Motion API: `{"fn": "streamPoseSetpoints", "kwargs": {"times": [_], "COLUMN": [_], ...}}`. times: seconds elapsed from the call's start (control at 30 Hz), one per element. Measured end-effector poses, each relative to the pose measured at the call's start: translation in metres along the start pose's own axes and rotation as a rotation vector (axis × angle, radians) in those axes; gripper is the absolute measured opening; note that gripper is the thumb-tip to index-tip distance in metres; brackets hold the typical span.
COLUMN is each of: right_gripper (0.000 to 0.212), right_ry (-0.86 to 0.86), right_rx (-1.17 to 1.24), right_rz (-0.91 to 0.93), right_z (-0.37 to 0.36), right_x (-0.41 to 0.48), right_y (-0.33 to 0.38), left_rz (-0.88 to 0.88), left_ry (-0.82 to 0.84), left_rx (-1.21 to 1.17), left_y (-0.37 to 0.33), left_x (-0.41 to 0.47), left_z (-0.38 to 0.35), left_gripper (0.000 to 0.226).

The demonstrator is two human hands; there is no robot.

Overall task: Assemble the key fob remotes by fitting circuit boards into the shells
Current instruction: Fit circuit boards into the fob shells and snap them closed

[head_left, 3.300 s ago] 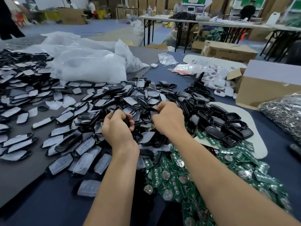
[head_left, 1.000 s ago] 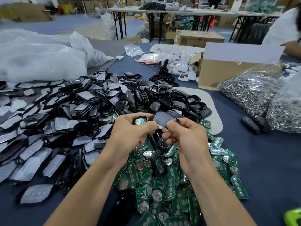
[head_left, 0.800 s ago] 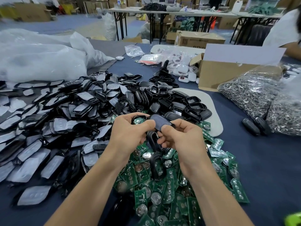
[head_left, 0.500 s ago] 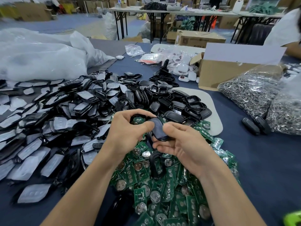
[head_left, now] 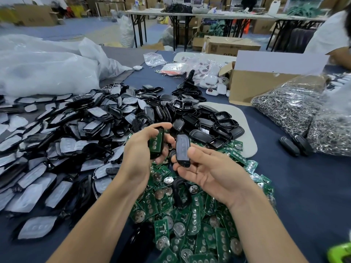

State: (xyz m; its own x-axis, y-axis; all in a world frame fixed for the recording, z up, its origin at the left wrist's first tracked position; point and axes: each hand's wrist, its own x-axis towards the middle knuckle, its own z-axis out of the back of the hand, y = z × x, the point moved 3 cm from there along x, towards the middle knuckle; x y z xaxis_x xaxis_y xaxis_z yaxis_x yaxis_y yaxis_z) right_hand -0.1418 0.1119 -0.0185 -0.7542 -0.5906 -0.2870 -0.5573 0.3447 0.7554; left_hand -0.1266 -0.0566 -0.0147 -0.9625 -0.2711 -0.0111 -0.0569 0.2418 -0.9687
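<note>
Shells (head_left: pixel 224 120) are glossy black plastic; circuit boards (head_left: pixel 193 221) are matt green with shiny metal discs (head_left: pixel 179 229) — table cloth (head_left: pixel 303 186) matt blue, box (head_left: pixel 247 88) dull brown cardboard, rings (head_left: pixel 284 109) bright metal.

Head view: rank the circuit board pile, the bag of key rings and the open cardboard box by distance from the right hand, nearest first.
1. Circuit board pile, directly beneath the right hand.
2. Bag of key rings, out to the right.
3. Open cardboard box, behind that bag.

A green object (head_left: pixel 341 252) cut off at the lower right corner, person in white (head_left: pixel 330 33) cropped by the right edge, far cardboard boxes (head_left: pixel 32 16) blurred, circuit boards (head_left: pixel 190 224) partly hidden under both forearms (head_left: pixel 98 221)
</note>
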Motion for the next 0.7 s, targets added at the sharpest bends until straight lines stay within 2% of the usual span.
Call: {"fn": "streamPoseSetpoints", "kwargs": {"times": [0.1,0.27,0.53,0.63,0.7], "right_gripper": [0.043,0.032,0.027,0.026,0.028], "right_ry": [0.002,-0.043,-0.05,-0.059,-0.123], "right_rx": [0.024,0.02,0.011,-0.067,-0.116], "right_rz": [-0.003,0.042,0.118,0.147,0.165], "right_z": [-0.001,0.002,0.0,-0.001,0.001], "right_x": [0.001,0.005,0.01,0.011,0.013], "right_y": [-0.002,-0.001,-0.004,-0.005,-0.008], "left_rz": [0.004,-0.006,-0.015,-0.027,-0.043], "left_ry": [-0.053,-0.123,0.027,-0.047,-0.129], "left_rx": [0.052,0.198,0.182,0.287,0.355], "left_y": [-0.003,-0.004,-0.005,-0.002,-0.002], "left_x": [-0.001,0.001,0.001,0.003,0.004], "left_z": [0.0,0.003,-0.002,0.001,0.005], "left_gripper": [0.035,0.036,0.029,0.026,0.025]}}
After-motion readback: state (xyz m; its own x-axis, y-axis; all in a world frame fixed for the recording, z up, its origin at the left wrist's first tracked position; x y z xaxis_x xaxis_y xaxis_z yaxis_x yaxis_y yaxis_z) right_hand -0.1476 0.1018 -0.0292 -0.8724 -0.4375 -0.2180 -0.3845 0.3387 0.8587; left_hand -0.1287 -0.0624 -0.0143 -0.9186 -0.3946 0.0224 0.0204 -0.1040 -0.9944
